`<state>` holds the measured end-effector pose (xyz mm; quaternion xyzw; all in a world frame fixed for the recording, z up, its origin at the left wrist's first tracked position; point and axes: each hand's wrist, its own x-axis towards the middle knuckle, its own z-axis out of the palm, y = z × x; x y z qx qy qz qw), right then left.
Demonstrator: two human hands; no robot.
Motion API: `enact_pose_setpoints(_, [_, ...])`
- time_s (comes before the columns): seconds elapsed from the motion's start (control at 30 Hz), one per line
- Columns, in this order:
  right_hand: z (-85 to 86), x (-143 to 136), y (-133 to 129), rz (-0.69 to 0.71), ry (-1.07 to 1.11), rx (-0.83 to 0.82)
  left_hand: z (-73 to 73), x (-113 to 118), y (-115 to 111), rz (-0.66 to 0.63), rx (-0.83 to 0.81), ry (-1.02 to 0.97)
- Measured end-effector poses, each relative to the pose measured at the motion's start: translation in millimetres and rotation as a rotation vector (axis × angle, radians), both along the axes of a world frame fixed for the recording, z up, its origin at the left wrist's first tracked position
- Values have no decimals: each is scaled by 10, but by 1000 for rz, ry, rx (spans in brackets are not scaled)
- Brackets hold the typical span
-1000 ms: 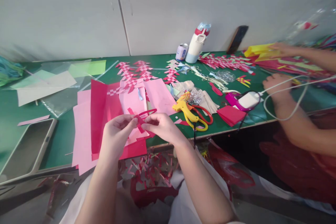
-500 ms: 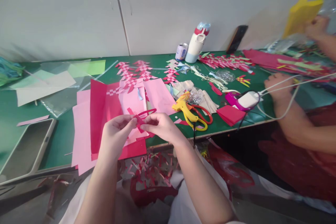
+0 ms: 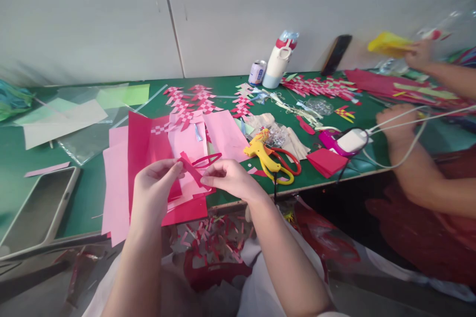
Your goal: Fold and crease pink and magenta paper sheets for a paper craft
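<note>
Over the desk's [image 3: 223,84] near edge, above pink sheets [image 3: 119,183], left hand [image 3: 154,190] and right hand [image 3: 228,178] pinch a red strip [image 3: 191,168], its length running up-left to down-right, scissors [image 3: 277,161] just right.

Yellow glue gun [image 3: 265,156] beside red-handled scissors [image 3: 288,158].

Even, soft daylight-like light, bright overall; no hard shadows on the green table [image 3: 156,96]. Pale wall reads flat, slightly washed out. Wide-angle bending at edges: table rim curves, far left smeared. Motion blur on a co-worker's raised hand [image 3: 420,53] and yellow sheet [image 3: 388,43], top right. Centre reasonably sharp; lower corners dim and soft.
</note>
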<state>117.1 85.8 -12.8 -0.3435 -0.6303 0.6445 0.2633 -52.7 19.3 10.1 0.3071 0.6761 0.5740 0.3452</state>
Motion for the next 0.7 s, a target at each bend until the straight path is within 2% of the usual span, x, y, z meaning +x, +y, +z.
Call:
enact_pose_setpoints(0.2, [57,-17,-23,69,19,-76,-41,-27,21,14,50,-63])
enact_pose_setpoints(0.5, [-33,-32,4,26,29,-37,3,-20,23,50,27,-6])
enact_pose_setpoints(0.7, [-14,-47,-7,-1,12,-45,3,-36,22,43,-17,50])
